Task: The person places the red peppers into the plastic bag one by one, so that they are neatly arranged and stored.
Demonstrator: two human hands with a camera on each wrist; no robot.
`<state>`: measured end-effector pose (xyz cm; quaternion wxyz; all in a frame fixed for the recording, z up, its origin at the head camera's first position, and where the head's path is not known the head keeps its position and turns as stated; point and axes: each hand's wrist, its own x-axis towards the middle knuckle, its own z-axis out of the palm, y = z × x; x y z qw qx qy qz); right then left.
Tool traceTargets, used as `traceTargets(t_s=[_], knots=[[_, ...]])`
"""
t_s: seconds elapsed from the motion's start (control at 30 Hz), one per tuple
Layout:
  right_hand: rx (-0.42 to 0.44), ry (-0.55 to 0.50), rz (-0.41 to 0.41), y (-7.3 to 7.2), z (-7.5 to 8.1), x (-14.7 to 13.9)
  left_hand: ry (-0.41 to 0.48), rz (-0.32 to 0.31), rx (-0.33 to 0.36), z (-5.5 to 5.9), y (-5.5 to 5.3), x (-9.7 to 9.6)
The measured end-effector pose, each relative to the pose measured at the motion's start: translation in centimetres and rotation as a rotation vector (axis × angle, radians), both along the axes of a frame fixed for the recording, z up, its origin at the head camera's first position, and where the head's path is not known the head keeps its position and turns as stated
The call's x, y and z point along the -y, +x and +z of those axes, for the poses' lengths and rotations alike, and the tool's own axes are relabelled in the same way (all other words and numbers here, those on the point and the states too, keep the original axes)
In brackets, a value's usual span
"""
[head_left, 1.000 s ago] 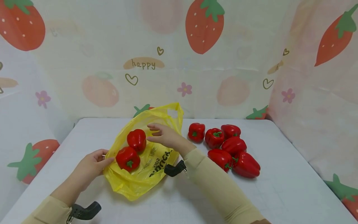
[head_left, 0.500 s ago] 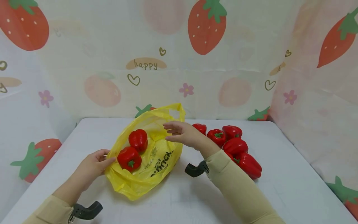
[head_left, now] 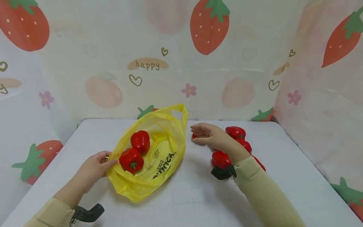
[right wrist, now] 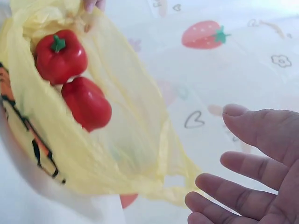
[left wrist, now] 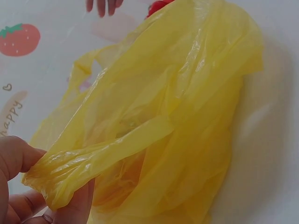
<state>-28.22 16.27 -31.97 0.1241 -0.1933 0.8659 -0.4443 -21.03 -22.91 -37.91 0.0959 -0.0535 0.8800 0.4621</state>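
A yellow plastic bag (head_left: 164, 157) lies spread with its mouth toward me, and two red bell peppers (head_left: 131, 160) rest inside it. My left hand (head_left: 92, 167) pinches the bag's left edge between thumb and fingers; the left wrist view shows the gathered plastic (left wrist: 70, 172) in that pinch. To the right of the bag, my right hand (head_left: 216, 137) hovers with fingers apart and nothing in them, as the right wrist view shows the hand (right wrist: 252, 177) too. Beneath and behind it is a group of red bell peppers (head_left: 235, 132), partly hidden by the hand and forearm.
The white table (head_left: 181, 208) carries the bag on the left and the pepper group on the right. A cloth with printed strawberries (head_left: 210, 28) hangs behind and at both sides. Black wrist cameras (head_left: 88, 213) sit on both wrists.
My right hand has moved right, from over the bag's opening to over the loose peppers. The left hand stays on the bag's edge, and the two peppers inside keep their places.
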Motion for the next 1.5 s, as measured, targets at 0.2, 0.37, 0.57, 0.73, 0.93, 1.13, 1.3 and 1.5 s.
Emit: traceTargets(t_s=[0.2,0.37,0.57,0.73,0.93,1.13,1.3,1.5], knots=[[-0.001,0.022,-0.043,1.0,-0.9,-2.9,-0.001,0.007,0.001,0.1,0.0,-0.1],[-0.01,0.038,-0.07,1.8,-2.0,-5.4,-0.008,0.012,0.001,0.2,0.1,-0.1],[0.031,0.087,-0.151,2.4,-3.1,-7.7,-0.011,0.009,-0.004,0.3,0.1,-0.1],[0.038,0.098,-0.159,2.8,-3.5,-8.5,-0.008,0.004,0.0,0.2,0.0,-0.1],[0.058,0.12,-0.172,3.4,-4.0,-9.1,-0.002,0.0,0.001,0.1,0.1,-0.2],[0.056,0.141,-0.173,3.6,-4.4,-9.2,-0.007,-0.004,-0.006,0.0,0.2,0.0],[0.063,0.152,-0.167,3.7,-4.4,-9.3,0.002,-0.013,-0.01,-0.1,0.1,0.1],[0.069,0.188,-0.158,3.9,-4.2,-9.3,0.012,-0.016,-0.015,-0.2,0.1,0.2]])
